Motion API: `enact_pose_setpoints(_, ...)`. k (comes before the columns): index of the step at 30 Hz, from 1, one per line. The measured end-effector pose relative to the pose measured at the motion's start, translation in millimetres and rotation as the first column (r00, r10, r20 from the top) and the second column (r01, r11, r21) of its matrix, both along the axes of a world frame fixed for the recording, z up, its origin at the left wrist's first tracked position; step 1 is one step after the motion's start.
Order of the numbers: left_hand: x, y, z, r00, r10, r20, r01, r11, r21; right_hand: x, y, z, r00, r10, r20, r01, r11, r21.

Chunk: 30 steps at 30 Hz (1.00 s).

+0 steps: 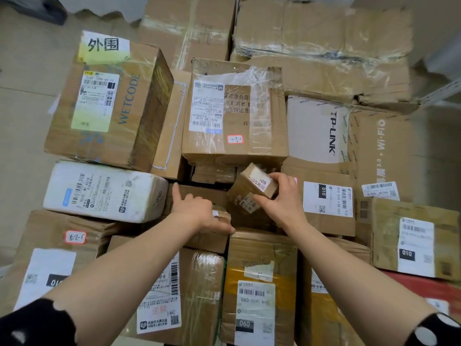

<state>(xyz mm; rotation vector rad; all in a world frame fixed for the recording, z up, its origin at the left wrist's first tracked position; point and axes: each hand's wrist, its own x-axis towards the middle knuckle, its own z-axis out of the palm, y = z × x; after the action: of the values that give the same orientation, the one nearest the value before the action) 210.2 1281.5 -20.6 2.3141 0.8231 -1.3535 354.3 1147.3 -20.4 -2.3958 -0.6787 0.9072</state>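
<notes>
- Held a small carton (252, 188) in the right hand (282, 201), with the thumb pressed on its near face and the fingers curled over its far top edge.
- Found that carton tilted, one corner up, at the middle of the parcel pile, just below the taped box (234, 116) and left of a 010-labelled box (328, 201).
- Laid the left hand (197, 208) on a flat brown box (207, 242) just left of the carton, with the index finger stretched straight ahead and the thumb along the box's right edge.
- Could not tell whether the remaining left fingers gripped or only rested, being folded out of sight.
- Saw a white parcel (104, 191) lying left of that hand, touching the flat brown box.
- Noted a WETCODE box (112, 106) above the white parcel and a TP-LINK box (314, 128) to the far right.
- Spotted a yellow-taped box (259, 283) between the forearms.
- Wore black sleeves (37, 323) with white dots.
</notes>
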Motion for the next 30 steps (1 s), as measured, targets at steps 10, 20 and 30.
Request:
enact_pose_setpoints(10, -10, 22, 21, 0.726, 0.241, 0.644, -0.461, 0.865, 0.197, 4, 9, 11, 0.973, 0.228, -0.036, -0.231, 0.962, -0.143)
enact_pose_setpoints(20, -48, 37, 24, 0.509, 0.555, 0.658, -0.835, 0.505, 0.220, 0, 16, 7, 0.974, 0.166, -0.157, -0.188, 0.972, -0.139)
enact_pose_setpoints(30, -54, 37, 18, 0.467, 0.621, 0.630, -0.862, 0.478, 0.168, -19, 33, 0, 0.970, 0.153, -0.191, -0.172, 0.981, -0.091)
